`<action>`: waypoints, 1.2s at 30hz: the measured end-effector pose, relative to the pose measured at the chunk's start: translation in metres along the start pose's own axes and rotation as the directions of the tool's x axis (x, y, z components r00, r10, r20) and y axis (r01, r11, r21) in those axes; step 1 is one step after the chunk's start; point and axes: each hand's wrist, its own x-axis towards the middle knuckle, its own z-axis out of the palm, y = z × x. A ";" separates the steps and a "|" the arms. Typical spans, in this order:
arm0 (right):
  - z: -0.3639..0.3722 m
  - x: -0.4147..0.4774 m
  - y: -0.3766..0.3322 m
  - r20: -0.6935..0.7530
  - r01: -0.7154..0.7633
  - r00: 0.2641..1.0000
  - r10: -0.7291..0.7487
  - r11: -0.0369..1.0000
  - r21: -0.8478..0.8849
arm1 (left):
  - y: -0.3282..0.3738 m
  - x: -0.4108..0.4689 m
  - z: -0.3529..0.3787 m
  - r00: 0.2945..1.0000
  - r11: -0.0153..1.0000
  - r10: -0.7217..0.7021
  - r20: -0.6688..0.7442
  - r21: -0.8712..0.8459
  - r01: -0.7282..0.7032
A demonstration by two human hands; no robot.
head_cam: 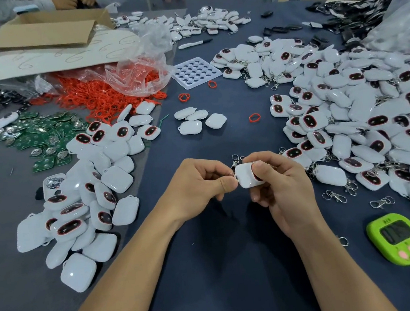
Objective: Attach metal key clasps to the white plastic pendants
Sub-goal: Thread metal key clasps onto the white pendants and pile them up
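Two bare hands meet just above a dark blue desk (212, 269), near the middle of its near edge, working on one white pendant (246, 176).

The likely trouble is at the joint. The small ring of the metal clasp (235, 163) could slip from the fingertips before it passes through the pendant's corner loop, since both parts are tiny. Forcing it might crack the thin plastic loop. Whether the ring has already gone through cannot be told, as the fingers hide it. A dropped clasp would land among the loose clasps (336, 195) lying toward the right edge.

The left hand (199, 181) reaches in from the left with its knuckles up. Its thumb and forefinger pinch the ring against the pendant's left corner, and the other fingers are curled under. The right hand (279, 185) grips the pendant, thumb pressed on its face and fingers curled behind it. Both wrists hover off the desk.

A heap of clasped pendants (360, 112) fills the right side, and a heap without clasps (88, 194) lies toward the left edge. A green timer (400, 238) sits near the near right corner.
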 end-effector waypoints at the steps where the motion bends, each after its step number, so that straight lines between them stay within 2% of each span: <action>1: -0.001 0.000 0.000 0.009 -0.008 1.000 0.008 1.000 0.011 | 0.000 0.000 0.000 1.000 1.000 -0.007 0.003 0.007 0.007; 5: -0.003 -0.001 -0.001 0.035 -0.026 0.999 0.025 0.999 0.035 | 0.001 -0.005 0.002 0.998 0.990 -0.018 -0.059 0.136 0.026; 8: -0.002 0.000 0.000 0.031 -0.021 0.999 0.021 0.999 0.024 | -0.002 -0.009 0.005 0.985 0.955 0.071 -0.156 0.297 -0.022; 10: -0.001 0.001 0.001 0.024 -0.022 0.999 0.022 1.000 0.006 | -0.004 -0.011 0.008 0.961 0.868 0.196 -0.196 0.491 -0.076; 12: 0.000 0.001 0.002 0.014 -0.022 1.000 0.022 0.999 -0.024 | -0.005 -0.013 0.013 0.928 0.737 0.314 -0.199 0.667 -0.106; 14: 0.000 0.001 0.002 0.002 -0.016 1.000 0.016 0.999 -0.037 | -0.005 -0.014 0.016 0.909 0.699 0.355 -0.218 0.707 -0.103; 17: 0.000 0.000 0.002 0.002 -0.005 1.000 0.005 1.000 -0.010 | -0.004 -0.013 0.015 0.934 0.854 0.250 -0.257 0.513 -0.087; 20: -0.002 0.001 0.002 -0.011 -0.011 1.000 0.012 0.998 0.067 | -0.002 -0.008 0.014 0.977 0.970 0.087 -0.197 0.240 -0.038; 23: -0.003 0.002 0.001 -0.021 -0.024 0.999 0.027 0.992 0.126 | 0.000 -0.005 0.015 0.988 0.998 -0.013 -0.154 0.064 0.023; 27: -0.003 0.002 0.002 -0.036 -0.016 0.999 0.021 0.993 0.119 | 0.000 -0.004 0.017 0.981 0.999 -0.014 -0.194 0.043 0.023; 29: -0.001 0.001 0.003 -0.061 0.010 0.998 -0.005 0.997 0.077 | -0.002 -0.006 0.017 0.977 0.992 0.024 -0.214 0.127 0.003; 32: 0.004 -0.002 0.006 -0.124 0.069 0.990 -0.073 0.997 -0.037 | -0.004 -0.009 0.017 0.975 0.935 0.108 -0.192 0.352 -0.034; 36: 0.006 -0.004 0.009 -0.138 0.090 0.985 -0.108 0.988 -0.126 | -0.007 -0.010 0.022 0.937 0.718 0.309 -0.166 0.686 -0.116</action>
